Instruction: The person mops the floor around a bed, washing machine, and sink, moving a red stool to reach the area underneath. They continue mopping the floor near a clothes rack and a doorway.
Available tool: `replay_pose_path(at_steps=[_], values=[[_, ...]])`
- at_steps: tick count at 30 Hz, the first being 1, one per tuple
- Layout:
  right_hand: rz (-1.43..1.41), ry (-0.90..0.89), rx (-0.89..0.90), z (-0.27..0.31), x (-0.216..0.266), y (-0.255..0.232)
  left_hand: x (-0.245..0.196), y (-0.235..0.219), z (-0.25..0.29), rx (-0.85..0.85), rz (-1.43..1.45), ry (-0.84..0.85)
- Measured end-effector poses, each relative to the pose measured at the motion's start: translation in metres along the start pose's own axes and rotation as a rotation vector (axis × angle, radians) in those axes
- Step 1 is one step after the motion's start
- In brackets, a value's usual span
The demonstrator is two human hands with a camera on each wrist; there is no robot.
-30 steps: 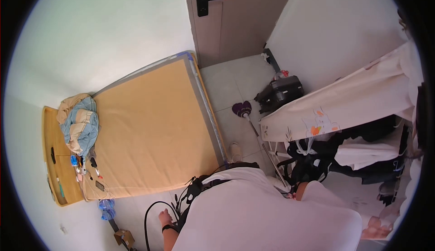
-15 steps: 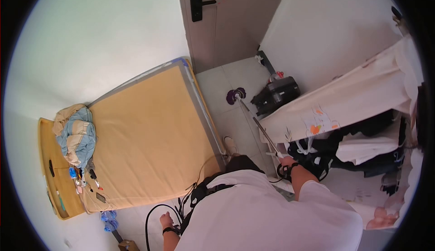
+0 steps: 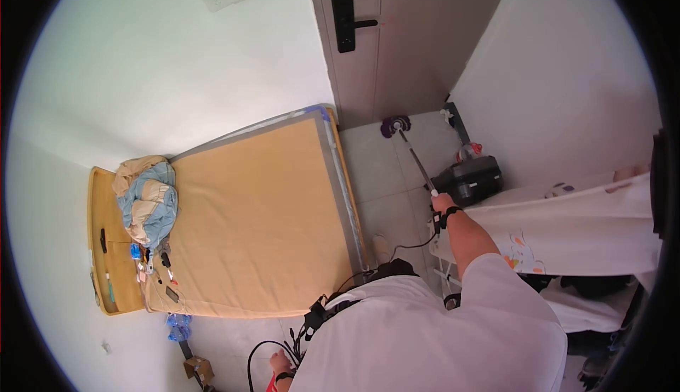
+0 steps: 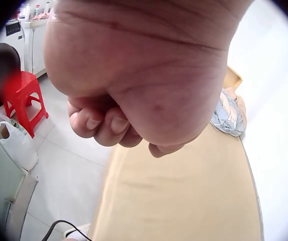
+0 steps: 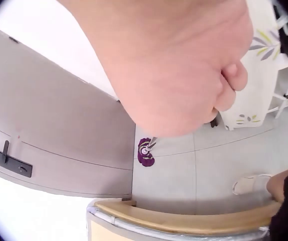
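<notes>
A mop with a purple head (image 3: pixel 396 126) and a metal handle (image 3: pixel 419 161) slants over the floor, its head down near the foot of the door. My right hand (image 3: pixel 444 201) grips the upper end of that handle, arm stretched forward. In the right wrist view the right hand (image 5: pixel 184 85) hides most of the handle, and the purple mop head (image 5: pixel 146 152) shows beyond it. Low at my side, the left hand (image 3: pixel 280 361) hangs with fingers loosely curled; in the left wrist view the left hand (image 4: pixel 134 80) holds nothing visible.
A bed (image 3: pixel 262 215) with a bundled quilt (image 3: pixel 149 201) stands to the left. On the right are a black suitcase (image 3: pixel 474 179) and a curtained clothes rack (image 3: pixel 567 229). The door (image 3: pixel 418 38) is ahead. Behind are a red stool (image 4: pixel 26 100) and a white bag (image 4: pixel 16 143).
The mop head has gone from beside the suitcase to the foot of the door. My right arm has reached forward with the handle; my left hand still hangs low.
</notes>
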State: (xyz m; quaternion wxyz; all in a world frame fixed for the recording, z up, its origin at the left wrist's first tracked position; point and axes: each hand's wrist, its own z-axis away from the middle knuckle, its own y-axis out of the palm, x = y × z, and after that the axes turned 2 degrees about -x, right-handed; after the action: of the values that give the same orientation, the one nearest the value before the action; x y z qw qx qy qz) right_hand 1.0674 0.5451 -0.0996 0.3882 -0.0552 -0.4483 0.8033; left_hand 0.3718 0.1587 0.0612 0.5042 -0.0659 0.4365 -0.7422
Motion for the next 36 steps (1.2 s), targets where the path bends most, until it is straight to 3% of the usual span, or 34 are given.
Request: replay_pose_path(at_steps=[2, 4, 5, 6, 7, 10, 11, 13, 14, 16, 18, 20, 21, 22, 23, 25, 26, 28, 29, 30, 32, 36], values=[[0.14, -0.11, 0.048, -0.022, 0.01, -0.002, -0.002, 0.006, 0.009, 0.017, -0.032, -0.108], [0.145, -0.115, 0.16, -0.017, 0.012, -0.007, 0.04, 0.01, -0.003, 0.092, -0.816, 0.298], [0.077, -0.05, 0.116, 0.001, 0.017, -0.015, 0.056, 0.012, -0.008, 0.101, -0.826, 0.301], [0.01, 0.018, 0.069, 0.017, 0.019, -0.021, 0.068, 0.014, -0.012, 0.101, -0.674, 0.165], [0.087, -0.051, 0.024, 0.018, 0.004, -0.011, 0.078, 0.016, -0.016, 0.099, -0.52, 0.031], [0.1, 0.035, 0.06, 0.04, -0.052, 0.015, 0.103, 0.006, -0.04, 0.068, -0.523, 0.188], [0.08, 0.084, 0.074, 0.063, -0.063, 0.014, 0.091, -0.002, -0.044, 0.075, -0.53, 0.206], [0.062, 0.179, 0.103, 0.111, -0.094, 0.016, 0.035, -0.023, -0.039, 0.158, -0.103, 0.015], [0.065, 0.225, 0.119, 0.134, -0.111, 0.019, 0.023, -0.023, -0.049, 0.172, -0.11, 0.029], [0.164, 0.192, 0.227, 0.173, -0.155, 0.038, 0.006, -0.028, -0.07, 0.139, -0.091, 0.073], [0.479, -0.203, 0.433, 0.213, -0.21, 0.068, -0.005, -0.036, -0.094, 0.1, -0.068, 0.117], [0.123, 0.156, 0.583, 0.251, -0.256, 0.097, -0.011, -0.046, -0.115, 0.057, -0.047, 0.154], [0.156, 0.228, 0.637, 0.289, -0.233, 0.084, -0.014, -0.049, -0.128, 0.063, -0.052, 0.163], [0.188, 0.301, 0.691, 0.339, -0.184, 0.051, -0.016, -0.048, -0.144, 0.052, 0.087, 0.002], [0.179, 0.309, 0.691, 0.357, -0.183, 0.055, -0.018, -0.049, -0.155, 0.04, 0.225, -0.16], [-0.219, 0.611, 1.007, 0.39, -0.183, 0.069, -0.026, -0.055, -0.164, 0.053, 0.21, -0.144], [-0.224, 0.614, 1.004, 0.394, -0.173, 0.061, -0.031, -0.056, -0.166, 0.059, 0.206, -0.135], [-0.647, 0.787, 1.08, 0.399, -0.15, 0.046, -0.029, -0.059, -0.168, 0.073, 0.186, -0.106], [-0.745, 0.853, 1.12, 0.382, -0.172, 0.074, -0.031, -0.061, -0.17, 0.08, 0.187, -0.123], [-0.753, 0.855, 1.119, 0.371, -0.18, 0.084, -0.034, -0.061, -0.172, 0.089, 0.189, -0.14], [-1.014, 0.638, 1.106, 0.356, -0.178, 0.077, -0.036, -0.059, -0.168, 0.103, 0.182, -0.151], [-1.036, 0.699, 0.849, 0.297, -0.155, 0.071, -0.038, -0.055, -0.154, 0.15, 0.193, -0.155]])
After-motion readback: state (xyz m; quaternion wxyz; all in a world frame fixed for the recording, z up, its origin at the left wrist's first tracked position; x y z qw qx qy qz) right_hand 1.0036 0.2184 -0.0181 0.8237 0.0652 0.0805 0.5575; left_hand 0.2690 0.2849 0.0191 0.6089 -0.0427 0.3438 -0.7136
